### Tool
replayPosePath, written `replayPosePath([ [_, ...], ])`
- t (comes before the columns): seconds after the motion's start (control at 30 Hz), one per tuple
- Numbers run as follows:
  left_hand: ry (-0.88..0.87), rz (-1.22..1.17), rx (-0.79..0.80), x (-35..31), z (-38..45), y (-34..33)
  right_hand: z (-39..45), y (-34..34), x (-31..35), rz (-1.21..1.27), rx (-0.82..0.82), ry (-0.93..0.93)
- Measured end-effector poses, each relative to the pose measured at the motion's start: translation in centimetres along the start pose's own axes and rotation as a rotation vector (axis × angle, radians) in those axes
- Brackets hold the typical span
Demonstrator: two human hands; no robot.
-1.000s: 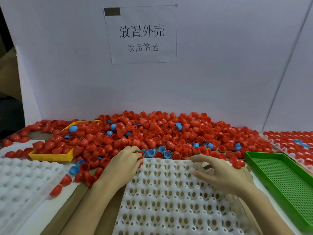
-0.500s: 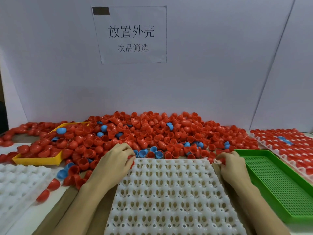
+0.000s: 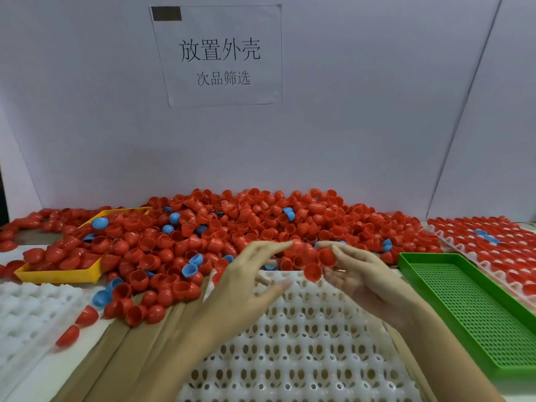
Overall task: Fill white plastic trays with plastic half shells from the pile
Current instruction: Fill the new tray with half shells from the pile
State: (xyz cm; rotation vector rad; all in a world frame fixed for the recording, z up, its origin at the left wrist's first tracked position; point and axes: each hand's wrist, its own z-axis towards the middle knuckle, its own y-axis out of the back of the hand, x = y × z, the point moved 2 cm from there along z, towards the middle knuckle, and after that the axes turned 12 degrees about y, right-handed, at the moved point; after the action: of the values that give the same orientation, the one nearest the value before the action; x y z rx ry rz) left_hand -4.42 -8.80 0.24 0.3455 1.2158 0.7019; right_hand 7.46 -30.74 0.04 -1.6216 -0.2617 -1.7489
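Observation:
A big pile of red half shells (image 3: 261, 219), with a few blue ones mixed in, lies along the white back wall. In front of it sits a white plastic tray (image 3: 304, 343) with empty cups. My left hand (image 3: 246, 285) hovers over the tray's far edge, fingers spread, its top fingertip touching a small cluster of red shells (image 3: 301, 252). My right hand (image 3: 362, 280) is palm up beside it, thumb and fingers pinching a red shell (image 3: 326, 256). Another red shell (image 3: 312, 272) hangs just below, between the two hands.
A second white tray (image 3: 29, 314) lies at the left, and a yellow tray (image 3: 58, 275) holding red shells behind it. A green perforated tray (image 3: 406, 258) sits at the right. Beyond it is a tray filled with red shells (image 3: 507, 250). Loose shells lie scattered on the cardboard (image 3: 116, 358).
Both hands left the far corners of the white tray and came together above its far edge. The right hand turned palm up and now has red shells at its fingers.

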Motion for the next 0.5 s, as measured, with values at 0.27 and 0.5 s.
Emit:
replayPosePath([
  [0.27,0.138,-0.295,0.070,-0.3,-0.3,-1.9,0.0,-1.8,-1.1,-0.006,0.217,-0.002],
  [0.5,0.282,-0.311,0.051,0.4,-0.3,-1.5,0.0,-1.6,-1.1,-0.050,0.161,-0.009],
])
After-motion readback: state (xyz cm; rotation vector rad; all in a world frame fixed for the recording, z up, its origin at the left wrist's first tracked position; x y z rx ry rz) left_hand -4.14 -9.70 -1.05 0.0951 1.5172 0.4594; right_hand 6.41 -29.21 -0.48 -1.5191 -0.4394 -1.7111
